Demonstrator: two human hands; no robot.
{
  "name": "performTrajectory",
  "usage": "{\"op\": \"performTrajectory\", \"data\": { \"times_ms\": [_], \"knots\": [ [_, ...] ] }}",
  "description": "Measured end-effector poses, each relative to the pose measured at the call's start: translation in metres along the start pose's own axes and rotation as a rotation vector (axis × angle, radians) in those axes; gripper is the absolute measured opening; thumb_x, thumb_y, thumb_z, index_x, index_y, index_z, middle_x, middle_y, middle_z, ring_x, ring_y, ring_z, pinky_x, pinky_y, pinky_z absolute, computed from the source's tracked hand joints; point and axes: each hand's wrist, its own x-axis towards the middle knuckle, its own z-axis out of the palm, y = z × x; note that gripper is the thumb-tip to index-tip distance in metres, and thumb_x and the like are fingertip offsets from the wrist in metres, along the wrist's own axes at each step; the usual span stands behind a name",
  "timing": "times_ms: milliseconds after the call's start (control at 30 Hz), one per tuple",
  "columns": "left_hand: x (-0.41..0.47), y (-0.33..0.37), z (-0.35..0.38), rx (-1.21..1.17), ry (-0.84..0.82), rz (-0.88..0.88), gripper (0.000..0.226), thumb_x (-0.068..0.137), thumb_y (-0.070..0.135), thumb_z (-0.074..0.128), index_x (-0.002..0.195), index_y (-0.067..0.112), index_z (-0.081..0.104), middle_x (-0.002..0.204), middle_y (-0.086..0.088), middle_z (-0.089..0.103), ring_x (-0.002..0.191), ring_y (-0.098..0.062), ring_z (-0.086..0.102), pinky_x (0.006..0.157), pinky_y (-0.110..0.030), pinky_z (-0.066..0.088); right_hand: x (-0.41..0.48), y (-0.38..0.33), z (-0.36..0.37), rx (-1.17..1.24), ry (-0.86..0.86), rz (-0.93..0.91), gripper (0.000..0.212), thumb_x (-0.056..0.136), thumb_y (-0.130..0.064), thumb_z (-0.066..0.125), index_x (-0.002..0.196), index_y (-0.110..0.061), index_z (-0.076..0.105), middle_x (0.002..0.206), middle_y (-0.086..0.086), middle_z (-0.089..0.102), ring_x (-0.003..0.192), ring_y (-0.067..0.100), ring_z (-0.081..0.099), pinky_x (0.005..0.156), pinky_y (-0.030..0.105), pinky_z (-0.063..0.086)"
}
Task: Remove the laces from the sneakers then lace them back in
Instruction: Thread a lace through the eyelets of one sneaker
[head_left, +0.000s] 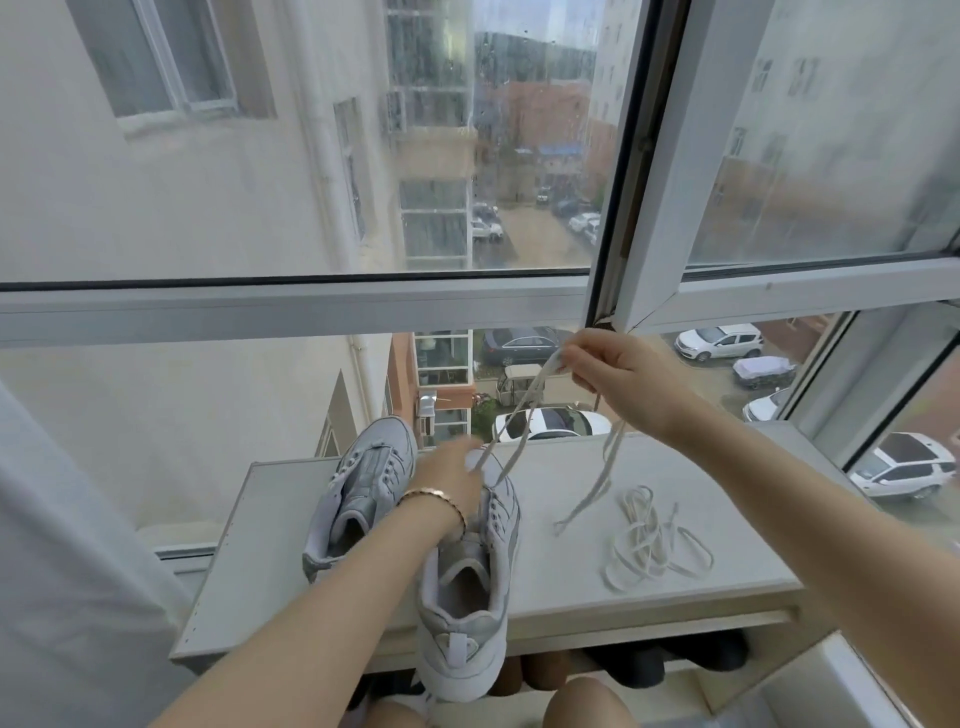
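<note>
The shelf (260, 545) is pale grey-white. On it, the near sneaker (462, 587) is light grey with silvery side stripes, and the far sneaker (363, 493) matches. The raised lace (519, 415) above the shelf and the loose lace (649, 540) on it are off-white. A bracelet (431, 496) above it is rose-gold. Behind the shelf, the window frame (311, 306) is white, edged black.

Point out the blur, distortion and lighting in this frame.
Head view: the left hand is motion-blurred over the near sneaker; the right hand pinching the lace is sharper; the window frame bows slightly from wide-angle distortion; daylight is soft, shadows faint.
</note>
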Motion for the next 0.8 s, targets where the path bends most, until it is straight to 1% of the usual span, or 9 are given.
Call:
{"op": "performTrajectory", "data": {
  "times_ms": [67,133,233,367,400,467,533,633,800],
  "knots": [
    [0.006,0.005,-0.006,-0.098,-0.022,0.135,0.023,0.092,0.013,0.051,0.109,0.024,0.06,0.12,0.004,0.06,0.114,-0.016,0.05,0.102,-0.035,0.039,-0.003,-0.006,-0.004,-0.072,-0.016,-0.053,0.021,0.095,-0.02,0.049,0.081,-0.02,0.065,0.055,-0.006,0.042,0.045,0.005,0.032,0.045,0.012,0.029],
    [0.008,0.01,-0.012,-0.108,-0.034,0.177,0.014,0.092,0.015,0.052,0.085,0.023,0.061,0.09,0.007,0.065,0.088,-0.011,0.058,0.082,-0.028,0.049,-0.004,-0.009,-0.009,-0.131,-0.013,-0.077,0.02,0.095,-0.019,0.05,0.086,-0.017,0.067,0.052,-0.007,0.041,0.043,0.005,0.033,0.043,0.013,0.028],
    [0.009,0.016,-0.022,-0.146,0.121,0.178,0.016,0.094,0.022,0.049,0.082,0.018,0.059,0.066,0.01,0.057,0.06,-0.006,0.05,0.054,-0.019,0.036,-0.006,-0.008,-0.011,-0.306,-0.009,-0.081,0.018,0.093,-0.022,0.053,0.079,-0.019,0.065,0.05,-0.01,0.044,0.043,0.003,0.04,0.044,0.011,0.031],
    [-0.012,0.018,-0.037,-0.37,0.209,0.246,0.014,0.091,0.019,0.055,0.079,0.017,0.064,0.059,0.009,0.057,0.05,0.0,0.048,0.054,-0.017,0.039,-0.019,0.003,0.003,-0.51,-0.496,0.03,0.017,0.091,-0.034,0.054,0.088,-0.022,0.066,0.084,-0.006,0.066,0.074,-0.005,0.058,0.065,0.004,0.038],
    [-0.021,0.015,-0.039,-0.381,0.195,0.263,0.015,0.09,0.017,0.056,0.077,0.018,0.064,0.059,0.009,0.057,0.051,-0.001,0.048,0.054,-0.016,0.041,-0.023,0.008,0.01,-0.459,-0.554,0.075,0.024,0.091,-0.039,0.053,0.089,-0.021,0.068,0.089,-0.005,0.068,0.08,0.003,0.06,0.071,0.01,0.041],
    [-0.037,0.003,-0.042,-0.387,0.169,0.296,0.02,0.088,0.014,0.058,0.071,0.022,0.063,0.059,0.009,0.056,0.055,-0.003,0.048,0.055,-0.014,0.042,-0.027,0.018,0.027,-0.292,-0.477,0.134,0.034,0.093,-0.042,0.046,0.086,-0.02,0.07,0.081,-0.003,0.066,0.073,0.011,0.058,0.067,0.019,0.043],
    [-0.05,-0.009,-0.045,-0.41,0.136,0.353,0.022,0.085,0.013,0.063,0.067,0.026,0.062,0.06,0.012,0.056,0.059,-0.002,0.049,0.06,-0.013,0.042,-0.024,0.026,0.049,-0.089,-0.359,0.217,0.042,0.098,-0.037,0.038,0.084,-0.015,0.07,0.075,-0.003,0.064,0.065,0.011,0.053,0.059,0.014,0.042],
    [-0.061,-0.02,-0.049,-0.437,0.053,0.484,0.008,0.077,0.022,0.062,0.068,0.023,0.062,0.066,0.015,0.059,0.066,-0.001,0.053,0.067,-0.013,0.042,-0.017,0.027,0.085,0.261,-0.394,0.493,0.048,0.098,-0.042,0.034,0.079,-0.013,0.067,0.061,-0.005,0.055,0.052,0.008,0.042,0.05,0.015,0.032],
    [-0.068,-0.03,-0.051,-0.409,-0.048,0.589,0.017,0.072,0.028,0.054,0.061,0.02,0.065,0.075,0.01,0.064,0.078,-0.008,0.059,0.078,-0.016,0.042,-0.011,0.021,0.109,0.687,-0.462,0.707,0.018,0.093,-0.025,0.054,0.078,-0.015,0.057,0.055,-0.007,0.043,0.047,0.005,0.031,0.045,0.015,0.022]
  ]
}}
